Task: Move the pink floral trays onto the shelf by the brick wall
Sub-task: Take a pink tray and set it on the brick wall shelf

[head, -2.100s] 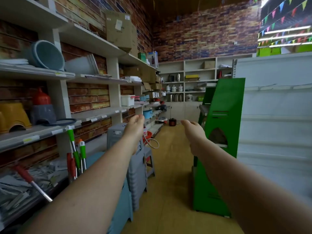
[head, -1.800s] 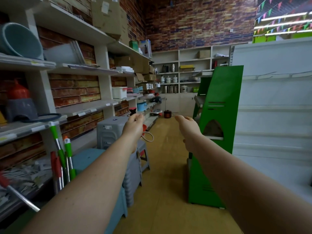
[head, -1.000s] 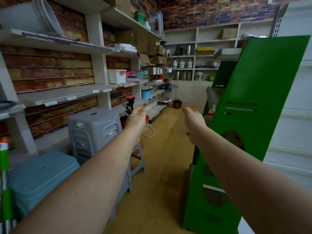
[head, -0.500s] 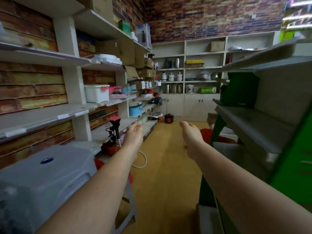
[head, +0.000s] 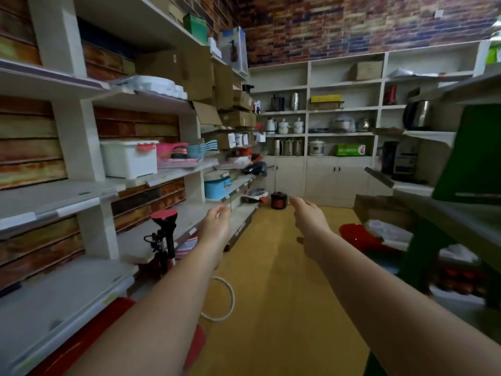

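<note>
Reaching: both bare arms stretch forward down a shop aisle, and neither hand touches anything.
Left hand: the left hand (head: 217,226) hangs in the air in front of the lower shelf edge on the left side, fingers loosely relaxed and holding nothing.
Right hand: the right hand (head: 310,223) floats over the yellow floor (head: 271,308), fingers loose and slightly spread, also holding nothing.
Pink trays: a low stack of pink trays (head: 176,162) lies on the middle board of the left shelf (head: 62,196), near its front edge, just beside a white box (head: 128,158) with a red clasp; any floral pattern is too blurred to make out.
On the trays: pink and blue scoops or bowls (head: 189,150) sit above that stack, and their exact shape cannot be told.
Brick wall: brick wall (head: 366,25) runs behind the left shelf and across the far end above the white back shelves (head: 339,109).
Back shelves: kettles and pots (head: 287,146) stand in rows there, with a green carton (head: 349,150) to their right.
Floor items: a white cord loop (head: 222,299) lies on the floor below the left forearm, and a small dark red pot (head: 278,200) stands by the far cupboards.
Left foreground: a black stand with a red top (head: 164,234) rises near the lower shelf corner.
Right side: a green rack (head: 471,158) and a red basin (head: 357,237) sit at the right edge of the aisle.
</note>
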Demonstrator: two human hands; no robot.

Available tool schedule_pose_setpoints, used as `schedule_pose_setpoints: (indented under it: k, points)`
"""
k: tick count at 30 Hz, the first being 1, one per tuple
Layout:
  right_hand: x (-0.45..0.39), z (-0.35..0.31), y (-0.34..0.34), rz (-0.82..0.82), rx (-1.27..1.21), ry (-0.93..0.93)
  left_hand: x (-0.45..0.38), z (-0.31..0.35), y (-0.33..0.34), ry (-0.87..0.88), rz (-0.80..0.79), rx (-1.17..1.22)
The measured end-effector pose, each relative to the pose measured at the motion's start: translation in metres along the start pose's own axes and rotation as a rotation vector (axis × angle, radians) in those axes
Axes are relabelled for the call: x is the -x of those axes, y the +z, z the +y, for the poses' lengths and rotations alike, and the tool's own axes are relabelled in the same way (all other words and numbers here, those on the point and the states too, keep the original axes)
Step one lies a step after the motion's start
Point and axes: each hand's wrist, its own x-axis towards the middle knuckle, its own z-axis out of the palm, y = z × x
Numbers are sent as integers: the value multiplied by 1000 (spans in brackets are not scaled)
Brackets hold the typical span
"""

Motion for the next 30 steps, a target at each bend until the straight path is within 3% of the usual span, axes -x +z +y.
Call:
schedule_pose_setpoints:
  k: [19,30]
  points:
    - [-560,-12,137,-39,-24,30,-558,-51,177,2,17,-29]
    - [-891,-2,159,-77,-18,69,-838,-84,342,-37,29,-61]
